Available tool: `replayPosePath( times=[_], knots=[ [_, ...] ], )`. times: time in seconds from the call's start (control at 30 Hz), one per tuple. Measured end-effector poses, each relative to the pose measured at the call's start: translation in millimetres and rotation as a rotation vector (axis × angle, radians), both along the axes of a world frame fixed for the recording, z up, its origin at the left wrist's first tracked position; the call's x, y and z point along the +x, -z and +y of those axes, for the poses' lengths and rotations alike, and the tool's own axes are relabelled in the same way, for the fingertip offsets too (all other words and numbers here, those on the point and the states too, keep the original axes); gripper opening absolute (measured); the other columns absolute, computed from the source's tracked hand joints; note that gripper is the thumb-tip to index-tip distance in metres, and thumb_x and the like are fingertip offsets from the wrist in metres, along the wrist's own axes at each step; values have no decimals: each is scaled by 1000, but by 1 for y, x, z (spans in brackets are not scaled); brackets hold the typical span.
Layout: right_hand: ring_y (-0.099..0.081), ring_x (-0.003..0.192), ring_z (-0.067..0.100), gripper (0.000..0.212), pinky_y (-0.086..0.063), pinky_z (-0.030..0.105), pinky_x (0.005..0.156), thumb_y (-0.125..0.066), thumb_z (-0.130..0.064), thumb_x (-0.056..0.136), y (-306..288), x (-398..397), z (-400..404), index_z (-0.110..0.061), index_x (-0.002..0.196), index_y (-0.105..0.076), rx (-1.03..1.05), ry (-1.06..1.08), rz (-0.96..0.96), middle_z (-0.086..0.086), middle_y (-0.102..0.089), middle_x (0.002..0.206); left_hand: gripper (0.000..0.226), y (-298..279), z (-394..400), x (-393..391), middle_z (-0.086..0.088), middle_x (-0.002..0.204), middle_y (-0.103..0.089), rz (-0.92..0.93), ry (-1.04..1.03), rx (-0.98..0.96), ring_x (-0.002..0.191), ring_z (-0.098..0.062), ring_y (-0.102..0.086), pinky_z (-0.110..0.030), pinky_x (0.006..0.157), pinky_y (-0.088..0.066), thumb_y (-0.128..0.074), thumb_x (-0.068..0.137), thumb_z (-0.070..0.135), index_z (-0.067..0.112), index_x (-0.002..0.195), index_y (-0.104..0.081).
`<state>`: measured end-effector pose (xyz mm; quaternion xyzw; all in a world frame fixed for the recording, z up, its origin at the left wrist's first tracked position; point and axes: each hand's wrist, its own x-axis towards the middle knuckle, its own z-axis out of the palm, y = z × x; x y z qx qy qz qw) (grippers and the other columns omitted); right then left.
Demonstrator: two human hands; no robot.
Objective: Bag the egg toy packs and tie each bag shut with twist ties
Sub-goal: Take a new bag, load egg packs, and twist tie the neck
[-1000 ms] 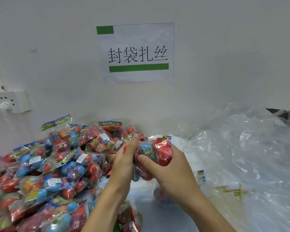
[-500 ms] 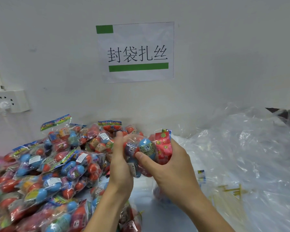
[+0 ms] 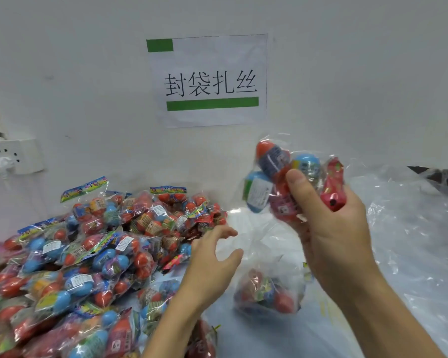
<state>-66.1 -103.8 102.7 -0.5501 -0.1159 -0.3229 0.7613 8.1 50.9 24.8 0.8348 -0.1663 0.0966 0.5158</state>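
Note:
My right hand [image 3: 329, 223] grips a pack of egg toys [image 3: 282, 177], red and blue eggs in clear wrap, raised in front of the wall. My left hand [image 3: 212, 262] hovers lower with fingers spread and loosely curved, holding nothing, beside the big heap of egg toy packs [image 3: 88, 254] on the left. Below the raised pack lies a clear bag [image 3: 267, 293] with an egg pack inside it.
A pile of clear plastic bags [image 3: 398, 241] covers the right side. A paper sign [image 3: 210, 81] hangs on the white wall, and a power socket [image 3: 13, 156] with a plug sits at the left. Yellow twist ties [image 3: 323, 306] show faintly under the plastic.
Both hands held the pack low over the heap; now my right hand has lifted it up and right alone. My left hand has let go and dropped lower.

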Motion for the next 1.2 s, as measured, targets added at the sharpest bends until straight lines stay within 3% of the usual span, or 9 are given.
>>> replayPosePath(
  times=[0.1,0.3,0.47,0.53,0.63,0.73,0.83,1.07,1.2],
  knots=[
    [-75,94,26,57,-60,32,76,-87,-63,55,-5,-5,-21,-26,97,-77,-71,3,15,8,-77,99,24,3,0,-1,20,118,-57,-41,-43,85,121,-9,-44,-35,105,-38,-67,90,31,40,110,-56],
    [-76,92,21,62,-59,33,75,-88,-68,50,-6,-10,-48,-30,98,-78,-80,83,23,5,-78,99,22,11,2,4,15,95,-59,-108,-133,188,100,-12,-52,-29,89,-44,-65,92,19,36,82,-56],
    [-76,90,23,63,-59,27,69,-89,-67,50,-5,-11,-54,-28,98,-78,-125,21,50,7,-78,99,12,1,2,3,10,98,-62,-267,-273,56,101,-16,-56,-33,89,-48,-64,92,16,27,95,-60],
    [-76,89,23,65,-59,29,68,-88,-70,49,-3,-10,-53,-29,98,-78,-152,40,62,7,-78,97,8,-11,-9,-10,9,95,-62,-310,-183,-126,95,-11,-57,-26,81,-47,-65,90,34,29,94,-60],
    [-76,91,26,66,-59,40,75,-86,-70,51,1,-6,-52,-28,101,-76,-206,68,73,7,-78,97,40,-15,-28,-25,10,95,-57,-214,13,-129,90,-2,-51,-10,72,-38,-65,72,68,39,97,-53],
    [-75,94,27,65,-59,47,84,-87,-68,53,5,-3,-51,-29,103,-75,-245,55,68,6,-78,100,26,-10,-39,-30,9,85,-57,-228,70,52,81,-3,-50,-10,66,-37,-74,80,36,37,93,-52],
    [-75,97,26,65,-57,47,86,-87,-69,51,6,-3,-53,-34,105,-75,-283,6,67,5,-77,103,24,-9,-35,-25,7,73,-53,-190,38,-86,65,-5,-47,-18,59,-41,-65,86,7,26,86,-51],
    [-76,81,8,51,-55,12,65,-98,-35,57,2,-12,-49,-34,102,-75,-520,-6,84,-10,-79,92,47,-18,-26,-22,-12,91,-51,-88,27,-470,64,-14,-43,-27,53,-38,-54,82,-11,34,71,-45],
    [-75,75,3,46,-54,9,61,-88,-28,57,7,-8,-41,-28,99,-70,-513,87,42,-15,-77,85,38,-20,-23,-23,0,72,-50,-120,144,-497,51,-9,-39,-23,45,-31,-54,79,-5,31,68,-47]
  ],
)
